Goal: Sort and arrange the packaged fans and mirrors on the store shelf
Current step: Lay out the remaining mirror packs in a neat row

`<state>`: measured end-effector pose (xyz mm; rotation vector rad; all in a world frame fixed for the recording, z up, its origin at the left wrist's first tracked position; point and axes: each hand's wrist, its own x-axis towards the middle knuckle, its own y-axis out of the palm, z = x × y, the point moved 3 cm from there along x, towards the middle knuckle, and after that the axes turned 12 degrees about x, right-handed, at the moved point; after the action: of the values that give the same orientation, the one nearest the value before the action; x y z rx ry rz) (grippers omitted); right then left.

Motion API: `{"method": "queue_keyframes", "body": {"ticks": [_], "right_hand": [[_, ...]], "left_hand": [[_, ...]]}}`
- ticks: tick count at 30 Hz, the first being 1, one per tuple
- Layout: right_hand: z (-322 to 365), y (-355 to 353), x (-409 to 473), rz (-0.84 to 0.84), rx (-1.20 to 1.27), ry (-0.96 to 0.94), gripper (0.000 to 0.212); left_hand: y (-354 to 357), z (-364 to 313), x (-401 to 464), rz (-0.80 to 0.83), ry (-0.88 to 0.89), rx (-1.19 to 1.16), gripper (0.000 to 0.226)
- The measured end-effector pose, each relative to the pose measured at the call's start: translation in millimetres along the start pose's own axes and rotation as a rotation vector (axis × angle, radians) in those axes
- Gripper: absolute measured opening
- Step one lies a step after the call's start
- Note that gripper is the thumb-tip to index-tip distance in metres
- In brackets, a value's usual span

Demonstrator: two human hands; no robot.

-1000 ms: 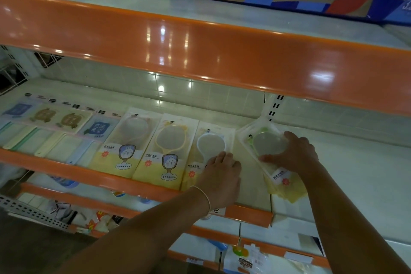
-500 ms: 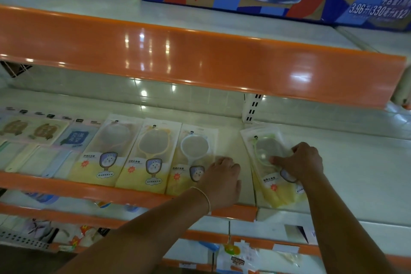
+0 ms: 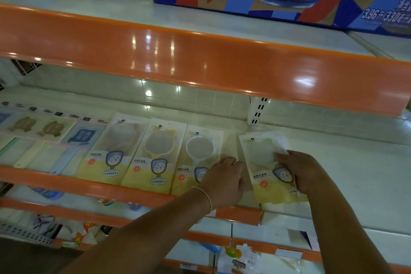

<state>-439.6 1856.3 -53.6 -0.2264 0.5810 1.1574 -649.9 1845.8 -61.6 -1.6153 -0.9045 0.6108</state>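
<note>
Right hand (image 3: 299, 170) presses green mirror pack (image 3: 264, 162); left hand (image 3: 224, 179) apparently rests beside it.

I see four packaged hand mirrors flat on the shelf (image 3: 355, 162), handles toward me, clear bags with yellow lower cards. Green-rimmed mirror pack (image 3: 264, 162) sits under my right hand (image 3: 298, 169), top tilted slightly left, more packs stacked beneath it. White-rimmed mirror pack (image 3: 198, 155) lies at my left hand (image 3: 224, 178), which covers its lower right corner. Further left of that hand: yellow-rimmed mirror pack (image 3: 155, 153), then pale-rimmed mirror pack (image 3: 117, 144), edges touching. Beyond those, the fan packs (image 3: 42, 129) overlap in a row.
</note>
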Motion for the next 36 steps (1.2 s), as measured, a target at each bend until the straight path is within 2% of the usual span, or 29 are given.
{"method": "queue_keyframes", "body": {"ticks": [2,5,9,13,17,20,23,28,32,36], "right_hand": [[-4.6,9.5,3.6,0.065,0.086,0.04,0.036],[-8.3,31.5,5.8,0.125,0.155,-0.001,0.026],[-19.3,64.2,8.2,0.139,0.169,-0.044,0.027],[-33.2,93.2,7.6,0.121,0.138,-0.026,0.02],[-47.2,113.7,5.5,0.113,0.114,-0.022,0.015],[-54.6,125.8,6.1,0.097,0.099,-0.044,0.012],[-56.1,137.1,4.2,0.075,0.05,-0.093,0.013],[-54.6,150.0,1.5,0.036,-0.043,-0.157,0.007],[-52.4,151.8,1.2,-0.009,-0.316,-0.314,0.017],[-50.2,148.3,0.7,-0.056,-0.537,-0.451,0.034]], "left_hand": [[-5.8,3.8,-2.2,-0.033,-0.023,-0.052,0.022],[-16.2,13.5,-7.1,-0.104,-0.115,-0.114,0.017],[-27.1,35.1,-15.0,-0.092,-0.279,-0.238,0.028],[-34.3,67.1,-23.9,-0.124,-0.424,-0.262,0.007],[-39.3,93.6,-38.4,-0.173,-0.536,-0.244,0.028],[-38.0,99.6,-46.8,-0.21,-0.425,-0.115,0.024],[-33.5,90.2,-53.6,-0.209,-0.283,0.026,0.035],[-18.1,86.8,-56.3,-0.067,-0.234,0.199,0.052],[-4.7,87.3,-56.0,0.019,-0.192,0.266,0.067],[2.5,85.9,-56.8,-0.019,-0.168,0.298,0.074]]}}
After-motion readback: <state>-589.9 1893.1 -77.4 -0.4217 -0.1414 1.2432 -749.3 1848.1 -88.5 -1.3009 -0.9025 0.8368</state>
